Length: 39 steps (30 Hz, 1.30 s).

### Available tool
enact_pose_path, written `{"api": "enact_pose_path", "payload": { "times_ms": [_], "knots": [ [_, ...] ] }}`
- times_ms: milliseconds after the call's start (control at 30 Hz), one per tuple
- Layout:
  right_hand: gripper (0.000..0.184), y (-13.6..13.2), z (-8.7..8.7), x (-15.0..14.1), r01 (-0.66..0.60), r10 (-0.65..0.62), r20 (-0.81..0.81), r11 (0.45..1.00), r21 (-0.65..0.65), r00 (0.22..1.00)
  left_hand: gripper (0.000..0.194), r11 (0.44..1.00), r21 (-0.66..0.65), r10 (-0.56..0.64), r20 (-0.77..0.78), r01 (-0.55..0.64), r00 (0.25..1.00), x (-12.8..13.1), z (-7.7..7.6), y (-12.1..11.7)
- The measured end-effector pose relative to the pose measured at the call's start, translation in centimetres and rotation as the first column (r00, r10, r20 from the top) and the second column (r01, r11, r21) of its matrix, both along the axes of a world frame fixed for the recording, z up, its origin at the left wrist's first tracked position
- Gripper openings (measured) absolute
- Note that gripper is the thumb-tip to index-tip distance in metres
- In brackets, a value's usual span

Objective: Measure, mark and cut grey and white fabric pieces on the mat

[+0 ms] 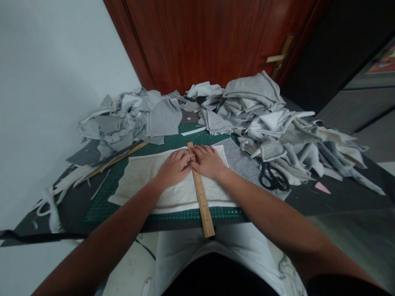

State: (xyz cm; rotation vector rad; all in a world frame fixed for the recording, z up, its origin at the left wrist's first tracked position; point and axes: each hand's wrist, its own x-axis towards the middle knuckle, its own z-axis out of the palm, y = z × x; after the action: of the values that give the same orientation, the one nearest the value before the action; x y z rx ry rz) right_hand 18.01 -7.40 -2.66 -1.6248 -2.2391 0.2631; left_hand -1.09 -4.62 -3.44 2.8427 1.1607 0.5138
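A cream piece of fabric (138, 176) lies flat on a green cutting mat (98, 205). Across it runs a wooden ruler (202, 199), its near end jutting past the table's front edge. My left hand (175, 166) rests on the fabric at the ruler's left side, fingers stretched toward its far end. From the other side my right hand (208, 161) lies flat on the cloth, its thumb at the ruler and close to the left hand's fingertips. Grey fabric (237, 158) shows beyond the right hand, partly under the cream piece.
Black-handled scissors (273, 176) lie right of the mat beside a pink chip (322, 188). Heaped grey scraps (132, 115) fill the back left, and a larger fabric pile (262, 111) covers the right. Another wooden stick (115, 161) lies at left. Behind stands a wooden door (210, 45).
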Motion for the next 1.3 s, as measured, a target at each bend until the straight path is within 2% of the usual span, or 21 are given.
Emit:
{"api": "enact_pose_path", "payload": {
  "times_ms": [67,200,300,567,767,867,967,1067,1133,1233,1300],
  "knots": [
    [0.06,0.0,0.0,-0.1,0.004,-0.004,0.009,1.0,0.001,1.0,0.039,1.0,0.013,0.01,-0.012,-0.01,1.0,0.1,0.3,-0.4],
    [0.058,-0.1,-0.1,-0.2,0.024,-0.024,0.023,1.0,0.014,0.999,0.038,0.996,-0.033,-0.081,-0.012,0.081,0.997,0.4,1.2,-1.3],
    [0.058,-0.1,-0.2,-0.3,0.039,-0.04,0.018,0.999,0.032,0.999,0.044,0.992,-0.073,-0.104,0.005,0.104,0.995,0.5,1.5,-1.8],
    [0.055,-0.1,-0.3,-0.2,0.035,-0.036,0.017,0.998,0.051,0.999,0.068,0.993,-0.086,-0.085,-0.044,0.081,0.995,0.3,0.9,-1.6],
    [0.051,-0.2,0.2,0.1,0.032,-0.031,-0.014,0.996,0.077,0.999,0.069,0.993,-0.092,-0.082,-0.054,0.077,0.995,0.4,0.7,-1.6],
    [0.037,-2.1,0.6,0.7,0.033,-0.031,-0.038,0.998,0.05,0.999,0.054,0.99,-0.1,-0.109,-0.068,0.102,0.992,0.4,0.8,-1.9],
    [0.021,-5.6,0.5,1.8,-0.032,0.03,-0.102,0.999,-0.017,0.994,0.037,0.988,-0.102,-0.123,-0.085,0.114,0.989,0.4,0.7,-2.1],
    [0.02,-9.5,0.3,3.0,-0.068,0.054,-0.214,0.996,-0.059,0.975,0.037,0.988,-0.109,-0.126,-0.111,0.114,0.986,0.5,0.9,-2.1],
    [0.012,-11.4,0.4,3.6,-0.145,0.124,-0.239,0.987,-0.071,0.963,0.041,0.984,-0.134,-0.138,-0.155,0.118,0.978,0.6,1.3,-2.1],
    [0.011,-12.9,0.7,4.1,-0.285,0.266,-0.21,0.956,-0.067,0.941,0.043,0.973,-0.202,-0.159,-0.247,0.109,0.956,1.1,2.6,-2.2],
    [0.014,-13.2,1.0,4.3,-0.316,0.299,-0.183,0.946,-0.068,0.936,0.045,0.969,-0.238,-0.145,-0.312,0.07,0.939,1.6,3.7,-2.6]
  ]
}}
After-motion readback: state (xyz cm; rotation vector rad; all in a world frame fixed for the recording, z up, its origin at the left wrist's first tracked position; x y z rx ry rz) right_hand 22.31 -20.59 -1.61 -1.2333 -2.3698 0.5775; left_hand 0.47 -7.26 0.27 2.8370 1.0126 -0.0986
